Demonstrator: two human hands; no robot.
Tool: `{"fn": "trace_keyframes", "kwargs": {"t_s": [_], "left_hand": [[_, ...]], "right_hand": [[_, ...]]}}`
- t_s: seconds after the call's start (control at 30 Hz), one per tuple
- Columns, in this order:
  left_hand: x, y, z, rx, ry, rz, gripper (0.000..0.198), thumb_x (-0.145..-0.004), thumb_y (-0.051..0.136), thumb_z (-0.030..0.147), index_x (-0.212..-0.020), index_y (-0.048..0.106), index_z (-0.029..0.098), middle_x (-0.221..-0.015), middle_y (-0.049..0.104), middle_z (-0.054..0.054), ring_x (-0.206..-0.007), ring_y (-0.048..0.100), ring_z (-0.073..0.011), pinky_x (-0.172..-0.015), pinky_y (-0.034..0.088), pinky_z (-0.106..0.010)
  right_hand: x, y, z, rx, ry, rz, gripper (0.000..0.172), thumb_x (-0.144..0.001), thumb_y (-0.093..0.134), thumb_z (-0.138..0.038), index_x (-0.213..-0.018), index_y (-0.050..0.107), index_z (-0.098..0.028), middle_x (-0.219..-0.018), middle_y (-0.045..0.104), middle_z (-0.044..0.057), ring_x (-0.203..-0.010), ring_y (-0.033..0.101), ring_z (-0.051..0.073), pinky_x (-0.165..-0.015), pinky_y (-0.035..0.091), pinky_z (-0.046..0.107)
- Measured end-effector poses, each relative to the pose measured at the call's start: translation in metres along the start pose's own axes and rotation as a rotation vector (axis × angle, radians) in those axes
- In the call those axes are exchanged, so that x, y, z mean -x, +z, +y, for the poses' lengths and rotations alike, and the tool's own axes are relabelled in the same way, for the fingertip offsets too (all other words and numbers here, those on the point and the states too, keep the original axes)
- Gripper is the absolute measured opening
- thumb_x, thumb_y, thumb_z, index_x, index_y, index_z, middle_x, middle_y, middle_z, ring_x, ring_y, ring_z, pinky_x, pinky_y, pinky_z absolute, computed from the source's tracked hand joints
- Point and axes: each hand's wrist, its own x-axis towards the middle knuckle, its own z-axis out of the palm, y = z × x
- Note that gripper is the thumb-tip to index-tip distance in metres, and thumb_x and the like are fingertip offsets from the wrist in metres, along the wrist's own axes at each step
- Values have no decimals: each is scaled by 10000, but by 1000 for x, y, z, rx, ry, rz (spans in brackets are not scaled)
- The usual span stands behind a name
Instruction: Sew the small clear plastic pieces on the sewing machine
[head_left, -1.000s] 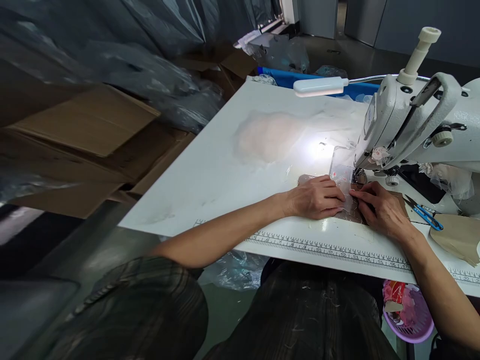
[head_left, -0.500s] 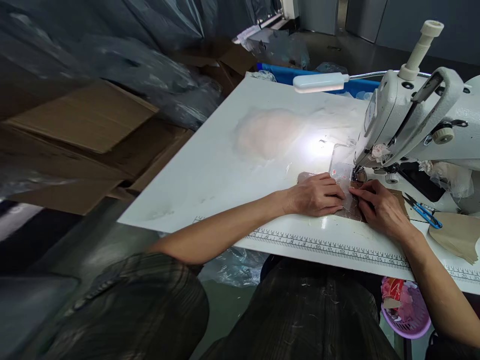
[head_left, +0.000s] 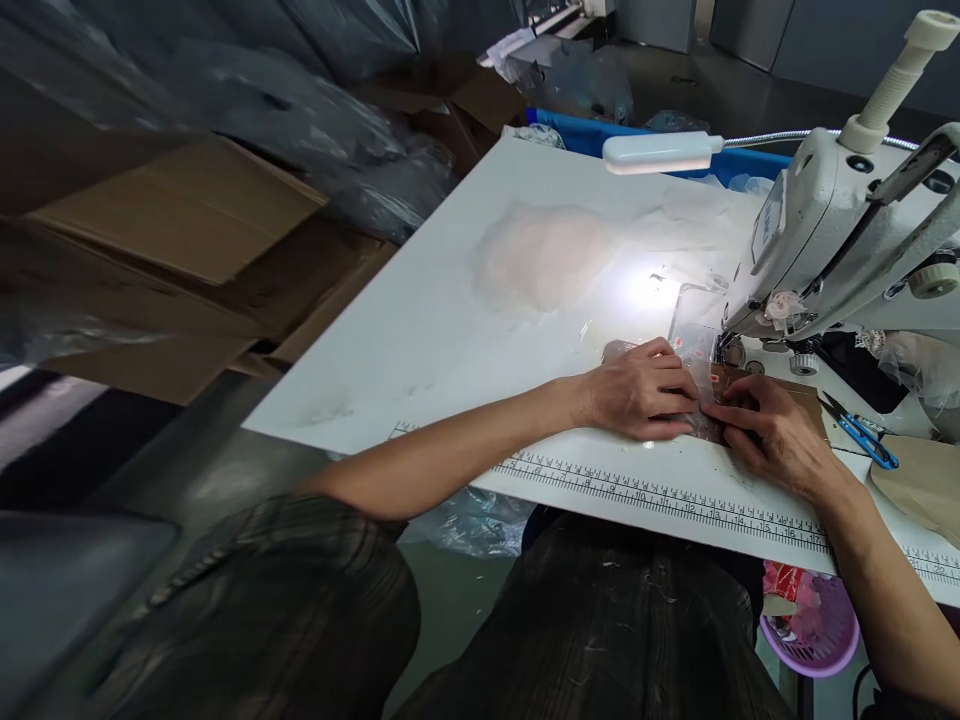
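A sheer, pale piece of fabric with small red dots [head_left: 697, 340] lies by the presser foot of a white sewing machine [head_left: 817, 220]. My left hand [head_left: 643, 392] rests palm down on it, fingers stretched out and close together. To the right, my right hand [head_left: 776, 430] has thumb and forefinger brought together at the fabric's near right edge, just in front of the needle area. The fabric under both hands is partly hidden. A brown card-like piece [head_left: 802, 398] lies behind the right hand.
Blue thread snips [head_left: 862, 432] and brown paper pieces [head_left: 919, 480] lie at the right. A pale sheer heap [head_left: 547, 255] sits on the white table [head_left: 360, 370]. A lamp [head_left: 660, 152] hangs over it. Cardboard boxes [head_left: 180, 215] stand left; a purple basket [head_left: 817, 650] is below.
My right fingertips have shifted slightly toward me, away from the presser foot, along the fabric's edge. My left hand stays flat on the fabric. The head view has turned a little.
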Motion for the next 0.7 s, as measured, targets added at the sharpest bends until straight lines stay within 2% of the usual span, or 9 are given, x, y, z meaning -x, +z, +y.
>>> {"fn": "trace_keyframes", "kwargs": {"t_s": [0.1,0.17,0.33,0.5,0.7], "left_hand": [[-2,-9,-5,10,-71,19,427,-911,533,592,-984,700,206,-1019,723,-61,-794,582,-166,-813,392,-367],[-3,-12,-9,-16,-117,0,488,-916,485,639,-1018,686,207,-1057,715,-72,-802,573,-174,-793,388,-361],[-3,-7,-19,-69,-35,-69,517,-999,372,577,-1119,648,156,-1144,699,-108,-868,577,-195,-766,398,-343],[0,-1,-20,-33,-44,-102,497,-1014,374,533,-1102,655,134,-1097,695,-133,-902,592,-209,-786,457,-355],[5,0,-20,-31,-7,-49,474,-1019,402,487,-1043,658,89,-1000,681,-140,-857,599,-194,-792,521,-331]], "right_hand": [[0,1,0,-6,-19,21,329,-912,486,-190,-1094,759,-226,-1014,622,117,-918,613,209,-789,576,382],[0,1,0,-8,-19,21,331,-906,488,-184,-1086,762,-231,-1009,621,112,-911,612,203,-784,576,371],[-1,1,1,5,8,10,332,-888,504,-181,-1083,763,-250,-1025,625,105,-915,616,203,-787,576,367],[0,0,0,6,-5,20,331,-897,494,-175,-1082,765,-223,-1013,629,114,-911,621,203,-786,575,361],[0,2,1,5,-4,28,338,-898,489,-173,-1084,764,-236,-1007,624,112,-908,615,202,-787,572,365]]}}
